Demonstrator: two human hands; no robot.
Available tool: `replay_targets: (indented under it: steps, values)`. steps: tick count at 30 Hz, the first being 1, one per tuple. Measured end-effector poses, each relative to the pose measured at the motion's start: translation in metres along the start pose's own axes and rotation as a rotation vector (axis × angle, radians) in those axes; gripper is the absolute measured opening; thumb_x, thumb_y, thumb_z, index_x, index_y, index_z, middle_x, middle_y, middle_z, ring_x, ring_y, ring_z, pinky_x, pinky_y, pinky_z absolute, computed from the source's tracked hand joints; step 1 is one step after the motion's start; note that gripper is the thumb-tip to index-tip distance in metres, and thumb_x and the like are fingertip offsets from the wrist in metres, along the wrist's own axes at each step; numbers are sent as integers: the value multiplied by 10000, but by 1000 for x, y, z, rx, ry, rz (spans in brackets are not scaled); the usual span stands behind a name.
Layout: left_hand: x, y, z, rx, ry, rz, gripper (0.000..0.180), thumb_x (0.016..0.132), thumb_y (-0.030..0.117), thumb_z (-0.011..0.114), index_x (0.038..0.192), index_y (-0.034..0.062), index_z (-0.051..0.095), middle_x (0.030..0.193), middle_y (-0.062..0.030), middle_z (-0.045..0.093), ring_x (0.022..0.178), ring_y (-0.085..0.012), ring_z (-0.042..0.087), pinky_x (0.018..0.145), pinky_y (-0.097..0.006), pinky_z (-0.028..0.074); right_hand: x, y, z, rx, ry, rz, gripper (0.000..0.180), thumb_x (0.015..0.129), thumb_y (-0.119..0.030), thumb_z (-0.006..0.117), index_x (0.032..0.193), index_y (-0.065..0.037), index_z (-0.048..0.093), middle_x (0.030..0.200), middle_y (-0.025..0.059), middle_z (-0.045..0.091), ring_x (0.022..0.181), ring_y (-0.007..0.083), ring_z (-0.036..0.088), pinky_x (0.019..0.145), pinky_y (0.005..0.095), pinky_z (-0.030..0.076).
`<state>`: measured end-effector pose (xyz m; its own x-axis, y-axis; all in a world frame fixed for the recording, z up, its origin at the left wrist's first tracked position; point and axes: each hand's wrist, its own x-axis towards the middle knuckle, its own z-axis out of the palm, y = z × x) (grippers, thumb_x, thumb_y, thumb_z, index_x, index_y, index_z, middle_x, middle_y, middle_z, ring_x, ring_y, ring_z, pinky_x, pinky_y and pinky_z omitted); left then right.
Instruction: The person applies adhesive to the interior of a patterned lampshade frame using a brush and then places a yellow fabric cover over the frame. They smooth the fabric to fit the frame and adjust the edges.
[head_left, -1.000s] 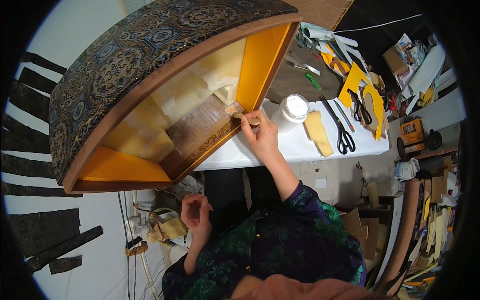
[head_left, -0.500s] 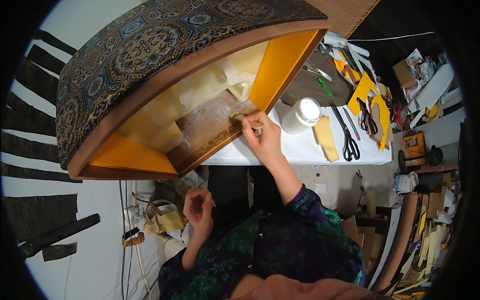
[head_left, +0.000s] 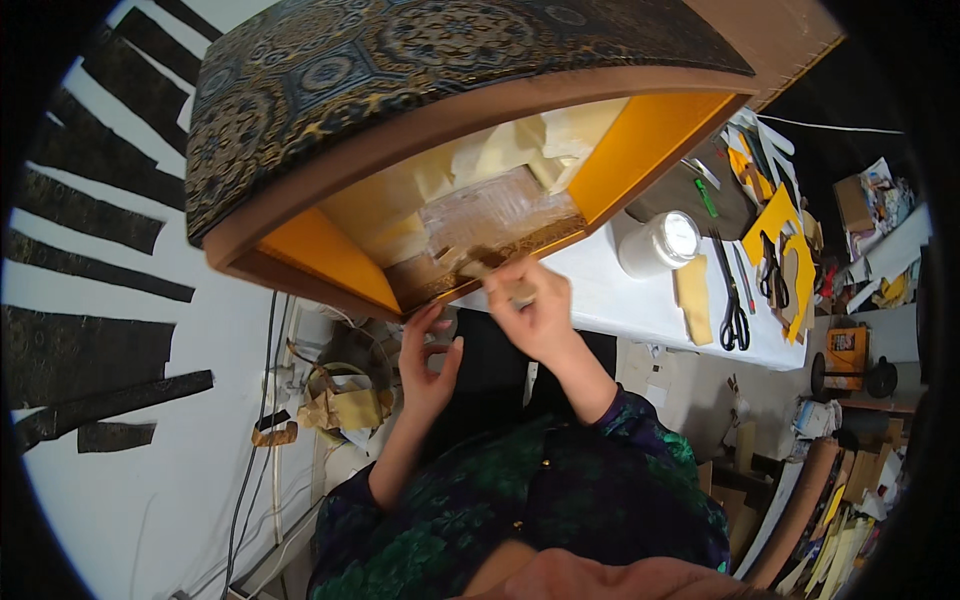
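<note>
A large arched box (head_left: 480, 100), covered in dark patterned fabric with a brown rim, stands tilted before me. Inside are orange side panels (head_left: 655, 150), crumpled cream lining (head_left: 490, 155) and a brown bottom panel with whitish smears (head_left: 500, 210). My right hand (head_left: 537, 308) is closed around a small brush (head_left: 480, 264), its bristles low inside the box near the front edge. My left hand (head_left: 428, 365) holds nothing; its fingers are apart and the fingertips reach the box's lower front edge.
On the white table at right are a white jar (head_left: 660, 245), a yellowish strip (head_left: 692, 300), black scissors (head_left: 735, 325), a green-handled cutter (head_left: 706, 198) and yellow scraps (head_left: 775, 225). Dark fabric strips (head_left: 90, 345) hang at left. Rolls and offcuts (head_left: 840, 510) stand at lower right.
My left hand has risen from below to the box's lower front edge. The brush has moved toward the left along the bottom panel. The whole view has shifted, with the box now further right.
</note>
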<state>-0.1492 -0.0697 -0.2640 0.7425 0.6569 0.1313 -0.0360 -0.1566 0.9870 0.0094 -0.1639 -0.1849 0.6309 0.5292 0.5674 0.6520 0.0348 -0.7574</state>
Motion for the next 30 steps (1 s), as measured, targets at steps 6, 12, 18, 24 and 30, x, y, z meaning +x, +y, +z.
replay_targets:
  steps: [6,12,18,24,30]
  values:
    - [-2,-12,0,-2,-28,16,557,848,5,704,1367,51,508,1420,-109,460,1120,-183,588,762,-281,562,-7,-2,49,-57,-65,-77,179,834,-96,741,838,-22,578,719,128,601,647,324,630,569,383,507]
    - [1,-12,-4,-103,-44,35,583,835,-14,707,1372,58,491,1411,-97,444,1168,-177,553,793,-278,545,-12,-18,50,-85,-136,-37,183,842,-95,732,856,-23,564,742,128,592,662,336,617,572,403,498]
    - [1,-18,-8,-98,-90,50,579,838,-16,703,1365,43,473,1415,-92,422,1196,-189,544,837,-299,533,-15,-13,66,-56,-99,-81,188,838,-89,743,865,-21,569,774,127,596,703,326,628,597,390,511]
    - [-2,-29,-9,-181,-98,101,616,833,-46,683,1390,33,431,1383,-94,427,1205,-179,535,908,-311,506,-24,-5,78,-94,-66,-160,226,815,-79,761,896,-29,556,787,123,596,716,330,628,613,388,518]
    - [-4,-32,-11,-191,-103,53,621,834,-55,675,1398,36,431,1340,-79,456,1202,-167,535,920,-277,482,-21,-8,79,-116,-110,-139,234,815,-68,765,878,-33,542,779,127,600,681,330,622,581,381,501]
